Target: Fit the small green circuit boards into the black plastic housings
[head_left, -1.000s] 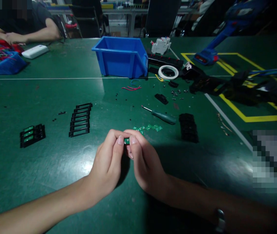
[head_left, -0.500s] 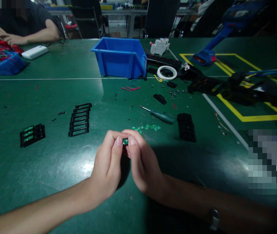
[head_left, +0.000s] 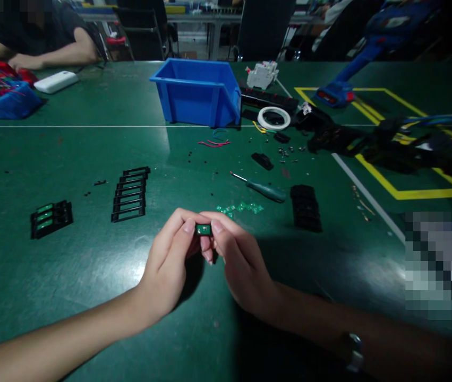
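Between my left hand and my right hand is a small green circuit board, its ends pinched by thumbs and fingers of both hands. Dark edging shows around the board. Just beyond my fingers lie several small green boards in a loose row. A green-handled screwdriver rests behind them. To the left are a black ladder-like frame and a black holder with green boards in it. Stacked black parts lie to the right.
A blue bin stands at the back, beside a white tape ring. Black cabling and a blue power tool are at the right. A person's arms rest near a wire-filled blue tray at the back left.
My hands have drawn slightly apart, and more of the green board shows between my thumbs. At the back left, the person's hands have shifted.
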Available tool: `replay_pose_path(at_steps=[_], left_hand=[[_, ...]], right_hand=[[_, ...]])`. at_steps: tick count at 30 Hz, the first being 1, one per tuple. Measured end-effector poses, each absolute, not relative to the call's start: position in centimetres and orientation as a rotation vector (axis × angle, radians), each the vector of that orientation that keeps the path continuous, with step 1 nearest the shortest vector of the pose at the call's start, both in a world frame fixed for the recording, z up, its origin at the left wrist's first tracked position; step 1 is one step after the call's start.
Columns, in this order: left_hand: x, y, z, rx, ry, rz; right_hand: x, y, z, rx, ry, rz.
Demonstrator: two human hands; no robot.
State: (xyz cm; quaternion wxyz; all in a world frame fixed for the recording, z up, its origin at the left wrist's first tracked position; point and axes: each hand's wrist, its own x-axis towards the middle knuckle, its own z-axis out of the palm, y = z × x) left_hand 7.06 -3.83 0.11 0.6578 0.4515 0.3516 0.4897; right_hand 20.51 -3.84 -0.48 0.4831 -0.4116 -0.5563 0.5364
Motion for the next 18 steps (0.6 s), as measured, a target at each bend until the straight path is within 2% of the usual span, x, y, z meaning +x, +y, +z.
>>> replay_pose_path(at_steps=[8, 18], left_hand=[[5.8, -3.3, 0.3, 1.122, 0.802, 0.981], [5.3, -3.0, 0.4, 1.107, 0.782, 0.965]], right_hand=[[21.5, -3.4, -0.6, -0.881, -1.264, 1.566], [22.2, -3.1, -1.7, -0.742, -1.125, 1.686]])
